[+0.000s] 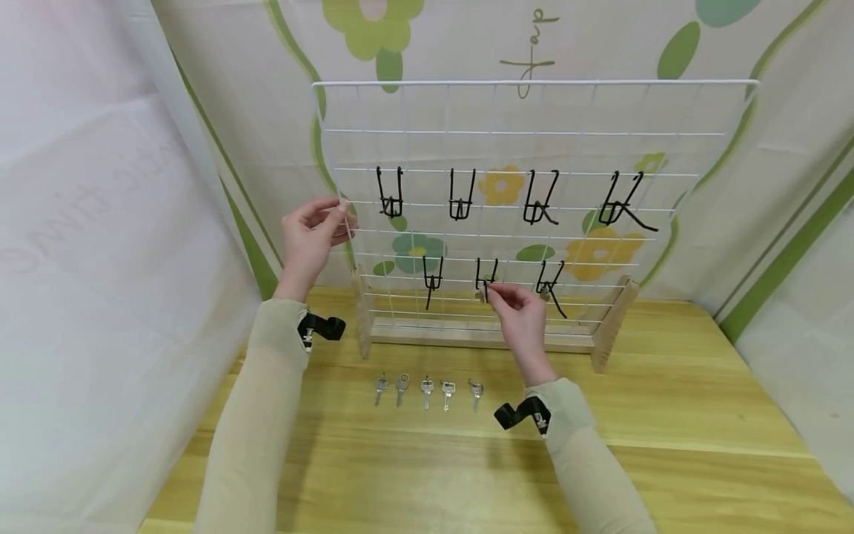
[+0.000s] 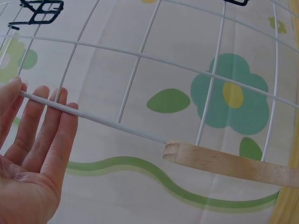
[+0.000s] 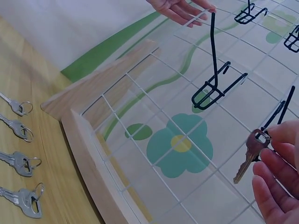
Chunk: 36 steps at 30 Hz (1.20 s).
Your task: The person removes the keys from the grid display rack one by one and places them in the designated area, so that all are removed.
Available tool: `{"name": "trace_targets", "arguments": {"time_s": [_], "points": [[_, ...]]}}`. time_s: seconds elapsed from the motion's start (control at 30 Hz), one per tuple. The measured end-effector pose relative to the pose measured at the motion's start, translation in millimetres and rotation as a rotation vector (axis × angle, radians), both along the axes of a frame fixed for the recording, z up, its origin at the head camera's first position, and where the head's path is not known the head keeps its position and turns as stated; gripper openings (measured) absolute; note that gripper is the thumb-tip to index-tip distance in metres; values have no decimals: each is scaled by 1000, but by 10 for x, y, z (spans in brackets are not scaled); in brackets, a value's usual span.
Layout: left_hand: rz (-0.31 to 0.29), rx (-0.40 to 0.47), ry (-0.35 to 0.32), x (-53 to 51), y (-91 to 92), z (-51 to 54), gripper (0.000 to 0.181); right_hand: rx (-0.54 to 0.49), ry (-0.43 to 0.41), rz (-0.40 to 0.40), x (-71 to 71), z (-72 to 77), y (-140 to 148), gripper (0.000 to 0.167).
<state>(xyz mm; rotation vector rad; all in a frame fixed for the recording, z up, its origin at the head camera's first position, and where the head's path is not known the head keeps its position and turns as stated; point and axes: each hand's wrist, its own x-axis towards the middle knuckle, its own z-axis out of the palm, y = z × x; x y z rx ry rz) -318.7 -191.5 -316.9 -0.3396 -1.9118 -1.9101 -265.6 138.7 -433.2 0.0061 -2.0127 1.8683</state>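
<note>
At the left side wire of a white wire grid rack (image 1: 543, 132), my left hand (image 1: 310, 237) holds the edge, thumb in front and fingers behind. My right hand (image 1: 523, 322) pinches a key (image 3: 253, 151) by its ring end, at the tip of the middle black hook (image 1: 485, 273) in the lower row. The key hangs blade down; whether its ring is round the hook cannot be told. Another key (image 1: 545, 293) appears to hang on the lower right hook (image 1: 550, 274). Several keys with rings (image 1: 427, 393) lie in a row on the table before the rack.
Upper hooks (image 1: 460, 196) and the lower left hook (image 1: 432, 278) stick out from the grid. Wooden feet (image 1: 610, 326) support the rack on the wooden table (image 1: 414, 475). A flower-printed cloth (image 1: 247, 89) stands behind, with white cloth (image 1: 100, 259) at the left.
</note>
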Motion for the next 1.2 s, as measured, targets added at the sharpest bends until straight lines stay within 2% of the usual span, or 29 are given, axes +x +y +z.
{"name": "trace_targets", "arguments": {"time_s": [0.33,0.6,0.9,1.2], "points": [[6,-19,5,-4,2,-7,27,10,13,-17,-9,2,1,18],[3,-9,-1,2,0,1,28,34,29,-12,36,6,9,18],[7,-11,-7,6,-1,6,28,66,2,13,127,27,22,17],[3,0,-8,17,4,24,32,35,42,68,245,73,49,17]]}}
